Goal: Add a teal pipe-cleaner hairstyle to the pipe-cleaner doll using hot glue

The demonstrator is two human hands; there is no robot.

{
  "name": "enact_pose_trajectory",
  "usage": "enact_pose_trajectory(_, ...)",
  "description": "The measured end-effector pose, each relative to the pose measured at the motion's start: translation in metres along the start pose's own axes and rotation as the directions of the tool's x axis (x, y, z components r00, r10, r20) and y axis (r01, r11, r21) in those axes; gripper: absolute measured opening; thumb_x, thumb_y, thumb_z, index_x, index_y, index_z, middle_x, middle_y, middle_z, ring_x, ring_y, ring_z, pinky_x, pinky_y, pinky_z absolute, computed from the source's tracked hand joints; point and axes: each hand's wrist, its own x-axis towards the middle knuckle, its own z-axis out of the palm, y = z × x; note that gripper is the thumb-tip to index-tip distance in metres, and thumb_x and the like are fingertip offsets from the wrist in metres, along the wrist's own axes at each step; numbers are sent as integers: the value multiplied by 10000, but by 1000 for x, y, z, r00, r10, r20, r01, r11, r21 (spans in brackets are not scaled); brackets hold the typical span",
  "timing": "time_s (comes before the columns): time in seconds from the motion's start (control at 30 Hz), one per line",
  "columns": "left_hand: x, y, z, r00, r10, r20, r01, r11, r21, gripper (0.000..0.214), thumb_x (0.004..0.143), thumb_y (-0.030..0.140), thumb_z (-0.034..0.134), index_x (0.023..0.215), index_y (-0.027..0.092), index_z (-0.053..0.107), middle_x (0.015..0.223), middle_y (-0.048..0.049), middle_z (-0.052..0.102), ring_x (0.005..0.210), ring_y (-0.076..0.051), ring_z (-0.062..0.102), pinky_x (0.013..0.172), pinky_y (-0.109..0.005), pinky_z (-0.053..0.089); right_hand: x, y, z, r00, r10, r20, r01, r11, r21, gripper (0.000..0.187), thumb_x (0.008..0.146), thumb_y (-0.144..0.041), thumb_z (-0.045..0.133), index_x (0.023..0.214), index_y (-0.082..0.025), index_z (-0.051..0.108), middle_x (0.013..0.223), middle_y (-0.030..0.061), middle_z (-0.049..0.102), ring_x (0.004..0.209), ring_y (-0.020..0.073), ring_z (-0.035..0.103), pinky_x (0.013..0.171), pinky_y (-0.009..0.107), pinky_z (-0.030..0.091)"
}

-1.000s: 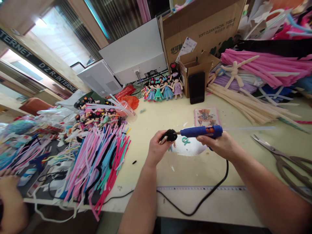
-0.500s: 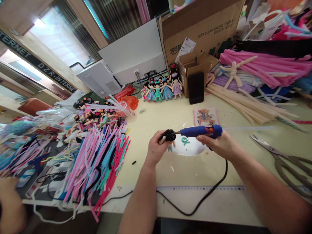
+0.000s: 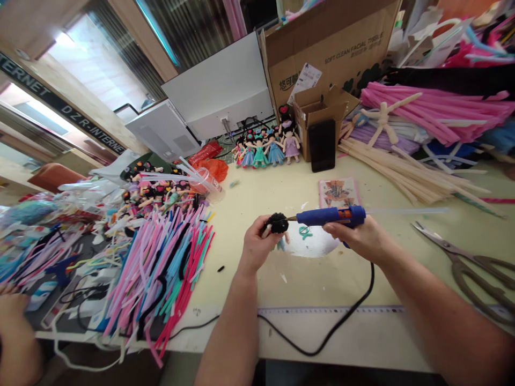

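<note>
My left hand [image 3: 255,246] is closed round a small doll with a black fuzzy head [image 3: 277,223], held up over the table. My right hand [image 3: 362,238] grips a blue hot glue gun [image 3: 332,216] with a clear glue stick out its back. The gun's nozzle touches the doll's black head. A small teal bow [image 3: 306,232] lies on the table just below the gun. The gun's black cord [image 3: 333,327] trails off the front edge.
A heap of coloured pipe cleaners [image 3: 169,268] lies left. Finished dolls [image 3: 267,147] stand at the back by a cardboard box [image 3: 322,115] and a phone [image 3: 322,145]. Scissors [image 3: 466,262] lie right, cream stems [image 3: 410,171] behind. Another person's hand [image 3: 14,327] is at the far left.
The doll's head has turned slightly in my left hand, and the view has shifted a little. The glue gun stays at the head.
</note>
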Motion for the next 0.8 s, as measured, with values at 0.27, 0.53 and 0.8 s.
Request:
enact_pose_trajectory(0.27, 0, -1, -1, 999, -6, 33, 7, 999, -49, 291, 709, 228, 723, 970, 183, 602, 735, 3, 640, 621, -141, 642, 598, -262, 456, 1, 2, 1, 1000, -6, -19, 6, 1000, 2, 360, 711, -543, 649, 831, -219, 750, 535, -3, 589, 478, 124, 461, 435, 244, 376)
enact_pose_trajectory(0.53, -1, 4, 0, 1000, -11, -12, 11, 1000, -16, 266, 694, 214, 737, 933, 184, 624, 712, 10, 653, 598, -122, 634, 571, -232, 438, 2, 4, 2, 999, -24, -35, 25, 1000, 14, 343, 708, -543, 661, 774, -215, 738, 491, -8, 557, 455, 120, 444, 411, 240, 360)
enact_pose_trajectory(0.8, -1, 9, 2, 996, -58, -65, 59, 998, 4, 295, 647, 231, 767, 912, 174, 651, 720, -5, 672, 500, -93, 574, 451, -210, 392, 1, 6, 2, 1000, -4, -13, 5, 1000, 20, 352, 711, -550, 657, 770, -212, 734, 525, -1, 584, 474, 120, 453, 418, 237, 353)
